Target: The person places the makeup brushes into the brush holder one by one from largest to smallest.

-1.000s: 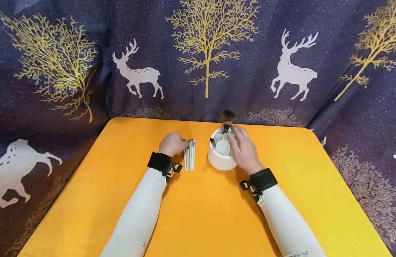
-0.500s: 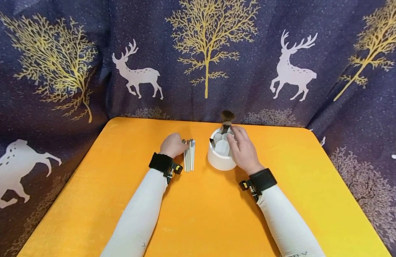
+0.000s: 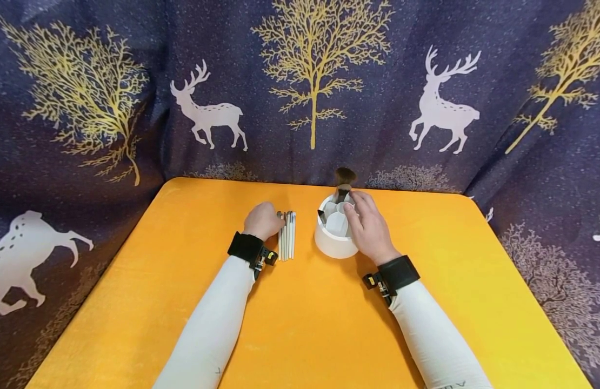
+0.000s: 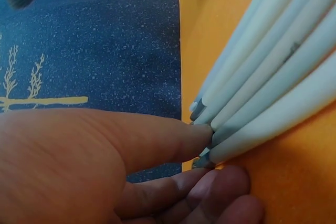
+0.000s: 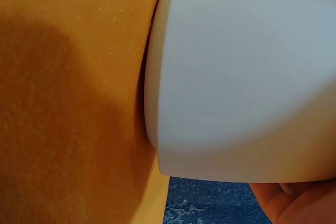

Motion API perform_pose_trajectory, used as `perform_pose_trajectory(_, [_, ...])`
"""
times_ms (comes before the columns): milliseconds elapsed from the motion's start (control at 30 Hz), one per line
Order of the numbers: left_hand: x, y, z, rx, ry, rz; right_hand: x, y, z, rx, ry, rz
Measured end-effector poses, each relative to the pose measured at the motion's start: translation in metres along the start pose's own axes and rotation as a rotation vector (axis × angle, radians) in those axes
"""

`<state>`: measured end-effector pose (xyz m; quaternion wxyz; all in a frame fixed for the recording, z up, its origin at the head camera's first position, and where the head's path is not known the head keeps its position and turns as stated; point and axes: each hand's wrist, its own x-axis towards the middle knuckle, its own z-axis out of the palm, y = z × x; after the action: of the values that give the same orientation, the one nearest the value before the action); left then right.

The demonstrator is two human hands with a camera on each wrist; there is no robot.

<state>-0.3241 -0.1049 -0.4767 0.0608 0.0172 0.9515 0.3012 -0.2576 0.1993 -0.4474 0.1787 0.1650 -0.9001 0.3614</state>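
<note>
Several slim makeup brushes (image 3: 287, 237) with pale handles lie side by side on the table. At the left end of the row, my left hand (image 3: 263, 220) pinches the head end of the outermost brush (image 4: 273, 119) between thumb and fingers. A white round brush holder (image 3: 335, 246) with inner compartments stands to the right of the row. My right hand (image 3: 370, 224) grips its right side, thumb at the rim. Inside the holder are a large fluffy brush (image 3: 345, 176) at the back and a small dark-tipped brush (image 3: 321, 214) at the left.
The yellow-orange table (image 3: 300, 324) reaches back to a dark blue curtain (image 3: 358, 129) printed with deer and trees. In the right wrist view the holder's wall (image 5: 241, 77) fills much of the frame.
The left hand has shifted very slightly to the right along the brush heads. The right hand and the holder have stayed practically still.
</note>
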Motion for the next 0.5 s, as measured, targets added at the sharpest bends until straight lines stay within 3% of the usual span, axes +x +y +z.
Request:
perform_pose_trajectory(200, [-0.016, 0.010, -0.006, -0.019, 0.015, 0.025, -0.001, 0.000, 0.000, 0.001, 0.000, 0.003])
perform_pose_trajectory(267, [-0.028, 0.022, -0.014, -0.014, -0.004, 0.000, 0.000, 0.000, 0.000, 0.001, 0.000, 0.003])
perform_pose_trajectory(500, [-0.031, 0.024, -0.012, 0.011, -0.004, 0.001, -0.001, 0.000, 0.000, 0.000, 0.001, 0.001])
